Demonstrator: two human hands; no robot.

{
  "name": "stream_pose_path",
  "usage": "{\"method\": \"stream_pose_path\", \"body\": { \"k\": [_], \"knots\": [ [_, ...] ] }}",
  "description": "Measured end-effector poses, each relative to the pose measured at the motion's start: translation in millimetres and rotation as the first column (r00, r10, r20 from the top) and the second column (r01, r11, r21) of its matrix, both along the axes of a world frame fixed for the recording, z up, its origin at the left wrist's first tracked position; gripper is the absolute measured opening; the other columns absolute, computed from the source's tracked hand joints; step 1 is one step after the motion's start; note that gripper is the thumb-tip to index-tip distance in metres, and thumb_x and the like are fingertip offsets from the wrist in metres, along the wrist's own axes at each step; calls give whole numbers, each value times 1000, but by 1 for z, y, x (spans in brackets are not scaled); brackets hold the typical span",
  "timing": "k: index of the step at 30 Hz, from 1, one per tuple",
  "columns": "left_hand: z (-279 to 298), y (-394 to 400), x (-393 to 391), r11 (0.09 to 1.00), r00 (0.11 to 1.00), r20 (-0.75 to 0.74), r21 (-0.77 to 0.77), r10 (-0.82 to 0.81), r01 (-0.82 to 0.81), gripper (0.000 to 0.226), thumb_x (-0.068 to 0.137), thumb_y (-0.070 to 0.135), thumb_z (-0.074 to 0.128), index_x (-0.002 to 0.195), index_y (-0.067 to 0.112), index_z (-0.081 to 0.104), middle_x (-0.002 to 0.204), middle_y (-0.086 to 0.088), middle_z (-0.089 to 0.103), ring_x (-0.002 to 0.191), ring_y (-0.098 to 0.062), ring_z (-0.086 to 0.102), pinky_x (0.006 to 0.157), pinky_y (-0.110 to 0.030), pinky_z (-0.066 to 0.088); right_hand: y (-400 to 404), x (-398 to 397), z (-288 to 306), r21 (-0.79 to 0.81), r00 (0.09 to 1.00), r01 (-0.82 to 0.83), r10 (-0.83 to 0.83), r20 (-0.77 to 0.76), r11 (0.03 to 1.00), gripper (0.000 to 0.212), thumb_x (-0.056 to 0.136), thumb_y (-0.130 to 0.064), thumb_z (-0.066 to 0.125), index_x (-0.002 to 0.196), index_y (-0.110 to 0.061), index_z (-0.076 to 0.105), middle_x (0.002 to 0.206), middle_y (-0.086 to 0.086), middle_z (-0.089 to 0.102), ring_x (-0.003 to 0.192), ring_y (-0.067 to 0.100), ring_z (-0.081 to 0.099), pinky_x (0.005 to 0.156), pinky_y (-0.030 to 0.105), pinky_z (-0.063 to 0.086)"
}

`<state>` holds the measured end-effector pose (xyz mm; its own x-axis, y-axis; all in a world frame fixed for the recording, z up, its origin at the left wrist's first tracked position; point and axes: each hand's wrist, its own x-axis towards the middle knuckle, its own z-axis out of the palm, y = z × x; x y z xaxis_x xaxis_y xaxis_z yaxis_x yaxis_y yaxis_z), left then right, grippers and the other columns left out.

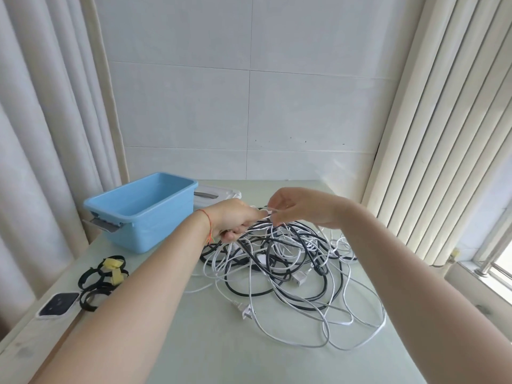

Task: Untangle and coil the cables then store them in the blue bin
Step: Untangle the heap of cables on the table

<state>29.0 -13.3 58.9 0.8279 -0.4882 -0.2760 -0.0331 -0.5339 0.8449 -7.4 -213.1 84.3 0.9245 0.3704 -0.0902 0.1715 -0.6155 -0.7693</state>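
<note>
A tangle of white and black cables lies on the pale green table, with a white plug at its near edge. Above the far side of the heap, my left hand grips several white strands lifted off the pile. My right hand pinches a white cable loop right beside it, fingertips almost touching the left hand. The blue bin stands open at the back left, with no cables visible inside.
A white lid lies behind the bin. Black cable ties with yellow tabs and a phone lie at the table's left edge. Curtains hang on the left, vertical blinds and a window on the right, a tiled wall behind.
</note>
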Motion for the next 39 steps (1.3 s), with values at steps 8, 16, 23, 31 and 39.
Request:
{"method": "stream_pose_path", "body": {
  "k": [8, 16, 23, 31, 39],
  "knots": [
    [-10, 20, 19, 620, 798, 582, 686, -155, -380, 41, 97, 44, 41, 112, 12, 60, 100, -5, 64, 86, -26, 58, 80, -34, 47, -10, 8, 7, -146, 949, 297, -275, 154, 944, 6, 88, -5, 58, 90, -10, 60, 60, 3, 48, 47, 14, 36, 42, 20, 28],
    [-11, 37, 16, 930, 909, -200, -30, -364, 366, 56, 93, 40, 60, 67, 15, 18, 44, 0, 19, 32, -12, 23, 40, -17, 20, -47, 17, 9, 106, 983, 176, -180, 32, 979, 11, 86, -1, 71, 84, -5, 61, 61, 7, 51, 42, 11, 36, 40, 19, 24],
    [-18, 32, 19, 617, 807, -315, -784, -499, 76, 56, 98, 56, 34, 55, 20, 29, 39, 4, 19, 32, -11, 17, 37, -20, 17, -45, 17, -8, 125, 996, -77, 81, -30, 989, 14, 97, -16, 58, 86, -12, 65, 76, -1, 66, 73, 14, 60, 71, 24, 44],
    [-22, 17, 16, 302, 776, -366, -924, -513, -236, 51, 103, 39, 29, 59, 16, 42, 46, 7, 23, 36, -9, 23, 36, -22, 25, -31, 18, -19, 625, 985, 114, -6, -172, 772, 27, 105, -20, 39, 88, -7, 55, 51, -2, 37, 44, 12, 34, 45, 21, 32],
    [-21, 34, 35, -18, 857, -514, -858, 21, -514, 47, 93, 29, 26, 48, 19, 39, 44, 5, 31, 34, -12, 29, 39, -14, 26, -68, 19, -26, 243, 951, 275, -226, -211, 930, 6, 95, -2, 58, 92, -6, 54, 54, -1, 42, 47, 13, 33, 47, 23, 35]
  ]
}}
